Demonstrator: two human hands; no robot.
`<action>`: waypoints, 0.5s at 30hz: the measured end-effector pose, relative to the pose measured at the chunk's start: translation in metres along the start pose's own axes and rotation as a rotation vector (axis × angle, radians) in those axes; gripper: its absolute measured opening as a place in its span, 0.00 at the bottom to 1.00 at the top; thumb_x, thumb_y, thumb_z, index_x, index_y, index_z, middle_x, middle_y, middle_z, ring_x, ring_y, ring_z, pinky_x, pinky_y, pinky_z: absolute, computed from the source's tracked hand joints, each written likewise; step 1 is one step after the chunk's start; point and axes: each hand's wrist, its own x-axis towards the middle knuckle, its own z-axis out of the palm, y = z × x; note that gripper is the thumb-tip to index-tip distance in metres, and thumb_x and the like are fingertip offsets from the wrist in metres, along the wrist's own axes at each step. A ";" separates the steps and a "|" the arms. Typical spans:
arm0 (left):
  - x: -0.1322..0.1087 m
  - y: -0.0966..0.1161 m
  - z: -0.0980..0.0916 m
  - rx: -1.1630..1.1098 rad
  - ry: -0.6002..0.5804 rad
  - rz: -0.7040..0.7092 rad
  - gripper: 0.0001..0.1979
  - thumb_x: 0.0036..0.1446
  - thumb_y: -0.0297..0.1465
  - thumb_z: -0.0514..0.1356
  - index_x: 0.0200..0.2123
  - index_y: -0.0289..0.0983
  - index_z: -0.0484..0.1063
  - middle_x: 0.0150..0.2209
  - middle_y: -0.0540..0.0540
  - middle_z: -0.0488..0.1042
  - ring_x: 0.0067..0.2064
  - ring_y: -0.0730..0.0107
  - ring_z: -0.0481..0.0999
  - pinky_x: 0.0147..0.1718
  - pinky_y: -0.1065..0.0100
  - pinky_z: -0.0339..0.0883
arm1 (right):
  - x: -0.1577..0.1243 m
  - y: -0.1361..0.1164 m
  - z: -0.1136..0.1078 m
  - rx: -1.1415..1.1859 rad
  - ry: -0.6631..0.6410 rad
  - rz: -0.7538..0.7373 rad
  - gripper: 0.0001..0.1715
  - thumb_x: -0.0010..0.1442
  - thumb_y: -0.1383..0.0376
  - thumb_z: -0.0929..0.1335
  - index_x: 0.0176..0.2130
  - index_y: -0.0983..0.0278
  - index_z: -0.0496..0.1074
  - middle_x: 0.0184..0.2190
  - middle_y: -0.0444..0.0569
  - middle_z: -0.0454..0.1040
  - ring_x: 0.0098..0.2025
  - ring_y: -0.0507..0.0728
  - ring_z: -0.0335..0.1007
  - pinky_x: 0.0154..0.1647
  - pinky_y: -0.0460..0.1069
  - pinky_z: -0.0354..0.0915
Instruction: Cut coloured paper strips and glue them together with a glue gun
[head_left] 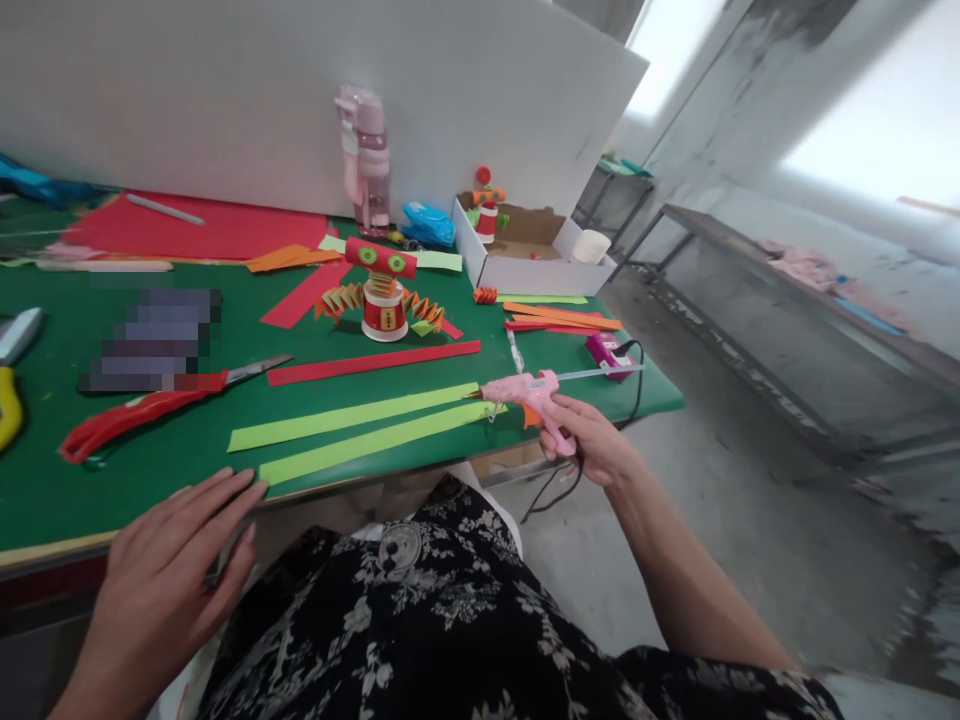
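My right hand [589, 435] grips a pink hot glue gun [525, 392] by its handle, with a clear glue stick [592, 373] poking out of its back. The gun's nozzle points left, over the right ends of two light green paper strips. My left hand [184, 545] rests at the table's front edge, fingers stretched out, fingertips at the left end of the nearer green strip [375, 442]. Behind it lies the farther green strip [352, 415], then a red paper strip [375, 362]. A paper-cup figure [384, 310] with folded orange arms stands beyond.
Red-handled scissors [150, 408] and a blurred-out dark object [154, 340] lie left. Orange strips [562, 317] and a purple power adapter [609, 355] sit right, its cord hanging over the edge. Behind stand a pink bottle [367, 165] and an open white box [517, 272] containing another figure.
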 end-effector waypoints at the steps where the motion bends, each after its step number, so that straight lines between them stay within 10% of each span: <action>1: 0.000 0.001 0.000 -0.009 0.011 -0.009 0.36 0.61 0.27 0.59 0.67 0.59 0.51 0.50 0.40 0.78 0.52 0.46 0.77 0.53 0.45 0.68 | -0.001 0.000 -0.001 0.026 0.008 -0.011 0.27 0.45 0.48 0.77 0.31 0.63 0.67 0.15 0.37 0.65 0.17 0.46 0.57 0.19 0.43 0.59; 15: -0.007 -0.007 0.006 -0.032 0.006 -0.049 0.34 0.60 0.32 0.57 0.68 0.56 0.52 0.53 0.41 0.77 0.53 0.47 0.77 0.55 0.46 0.67 | -0.008 -0.010 -0.050 -0.264 0.347 -0.211 0.23 0.47 0.47 0.74 0.30 0.64 0.72 0.19 0.38 0.61 0.21 0.49 0.55 0.21 0.46 0.56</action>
